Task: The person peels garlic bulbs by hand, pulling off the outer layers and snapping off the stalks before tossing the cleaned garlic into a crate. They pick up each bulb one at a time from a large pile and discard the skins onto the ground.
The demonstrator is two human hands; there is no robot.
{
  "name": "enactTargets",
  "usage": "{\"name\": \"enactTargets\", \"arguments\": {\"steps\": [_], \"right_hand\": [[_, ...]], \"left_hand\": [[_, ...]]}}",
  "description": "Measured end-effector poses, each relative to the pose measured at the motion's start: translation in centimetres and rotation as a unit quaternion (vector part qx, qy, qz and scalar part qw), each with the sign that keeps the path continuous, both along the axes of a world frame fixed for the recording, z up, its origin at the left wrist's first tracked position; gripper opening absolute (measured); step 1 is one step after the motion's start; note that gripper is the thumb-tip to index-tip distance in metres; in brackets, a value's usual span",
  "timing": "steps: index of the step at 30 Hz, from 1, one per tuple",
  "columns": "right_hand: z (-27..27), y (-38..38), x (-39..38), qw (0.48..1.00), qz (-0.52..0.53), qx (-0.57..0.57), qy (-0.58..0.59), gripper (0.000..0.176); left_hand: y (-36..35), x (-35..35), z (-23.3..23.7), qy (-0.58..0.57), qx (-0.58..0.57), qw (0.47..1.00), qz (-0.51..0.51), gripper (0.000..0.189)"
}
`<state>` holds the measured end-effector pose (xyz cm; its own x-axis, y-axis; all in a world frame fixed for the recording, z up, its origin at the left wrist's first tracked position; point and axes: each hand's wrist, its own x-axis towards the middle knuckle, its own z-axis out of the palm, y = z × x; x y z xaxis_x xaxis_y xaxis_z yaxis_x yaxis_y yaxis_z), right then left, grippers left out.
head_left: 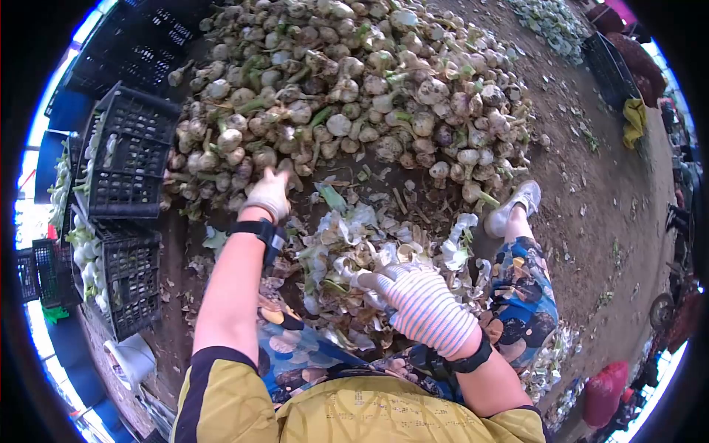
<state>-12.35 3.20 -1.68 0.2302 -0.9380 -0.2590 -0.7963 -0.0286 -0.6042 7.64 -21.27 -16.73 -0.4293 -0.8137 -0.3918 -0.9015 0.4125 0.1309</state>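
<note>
My left hand (269, 193), in a pale glove with a dark band at the wrist, reaches to the near edge of a large heap of garlic bulbs (340, 124). Its fingertips are smeared by motion right at the bulbs. Low over a pile of loose garlic skins (354, 236), between my legs, is my right hand (428, 306) in a striped glove with grey fingertips. Its fingers are curled and point left; I cannot tell what they hold. Some bulbs in the heap carry short green stems.
Black plastic crates (129, 151) filled with garlic are stacked at the left, above a white bucket (133, 358). Another black crate (609, 70) with a yellow cloth (634, 122) stands far right. A red sack (605, 391) sits lower right on the dirt floor.
</note>
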Motion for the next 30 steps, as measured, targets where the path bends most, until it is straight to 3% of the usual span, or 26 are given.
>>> {"name": "enactTargets", "arguments": {"steps": [1, 4, 5, 7, 8, 11, 15, 16, 18, 20, 21, 22, 23, 26, 28, 29, 30], "right_hand": [[0.1, 0.0, 0.0, 1.000, 0.006, 0.014, 0.013, 0.045], [-0.2, -0.2, -0.3, 0.999, -0.036, -0.014, 0.012, 0.035], [-0.3, -0.3, -0.3, 0.997, -0.063, -0.044, 0.001, 0.032], [-0.3, -0.7, -0.3, 0.990, -0.100, -0.098, -0.014, 0.029], [0.1, -1.0, -0.4, 0.989, -0.110, -0.096, 0.005, 0.029], [0.9, -1.4, -0.6, 0.983, -0.133, -0.120, 0.034, 0.038], [1.0, -1.6, -0.3, 0.993, -0.083, 0.047, 0.066, 0.043], [0.6, -1.1, -0.4, 0.996, -0.077, 0.004, 0.053, 0.038], [0.4, -0.2, -0.6, 0.996, -0.067, -0.043, 0.038, 0.034], [0.6, 0.4, -0.9, 0.964, -0.150, -0.062, -0.211, 0.023], [-0.8, 1.2, -0.3, 0.864, -0.238, 0.044, -0.442, 0.020], [0.6, 1.5, -0.5, 0.813, -0.251, 0.058, -0.522, 0.022], [2.1, 1.7, -0.8, 0.756, -0.261, 0.073, -0.596, 0.025], [2.7, 2.3, -1.8, 0.779, -0.233, 0.083, -0.576, 0.032], [3.3, 2.9, -2.2, 0.794, -0.239, 0.079, -0.553, 0.031], [3.4, 3.1, -2.3, 0.810, -0.244, 0.075, -0.528, 0.031], [3.3, 3.5, -2.4, 0.844, -0.210, -0.002, -0.494, 0.027]], "left_hand": [[1.0, -0.5, -1.7, -0.048, 0.023, 0.999, -0.004, 0.049], [1.2, -0.1, -3.0, -0.006, 0.003, 1.000, 0.027, 0.039], [1.5, 0.1, -2.5, 0.081, -0.028, 0.996, -0.007, 0.035], [1.6, 0.1, -0.5, 0.189, 0.025, 0.981, -0.045, 0.035], [2.1, -0.4, 1.2, 0.249, 0.107, 0.962, -0.028, 0.037], [6.4, -3.0, 9.9, 0.366, 0.345, 0.863, 0.053, 0.039], [12.0, -5.0, 17.0, 0.473, 0.510, 0.714, 0.079, 0.054], [13.0, -5.5, 18.3, 0.461, 0.478, 0.745, 0.070, 0.056], [14.6, -5.7, 19.2, 0.517, 0.437, 0.732, 0.072, 0.051], [15.7, -5.7, 19.6, 0.551, 0.407, 0.727, 0.054, 0.048], [16.2, -5.7, 19.6, 0.556, 0.220, 0.801, -0.036, 0.052], [16.6, -5.8, 19.5, 0.536, 0.023, 0.835, -0.126, 0.056], [17.5, -5.3, 18.5, 0.558, 0.083, 0.817, -0.116, 0.061], [19.5, -5.3, 17.8, 0.526, 0.079, 0.841, -0.100, 0.061], [20.5, -5.8, 18.0, 0.548, -0.059, 0.826, -0.115, 0.060], [20.8, -5.8, 18.1, 0.548, -0.059, 0.827, -0.115, 0.060], [21.0, -5.7, 18.3, 0.534, -0.066, 0.834, -0.121, 0.061]]}}
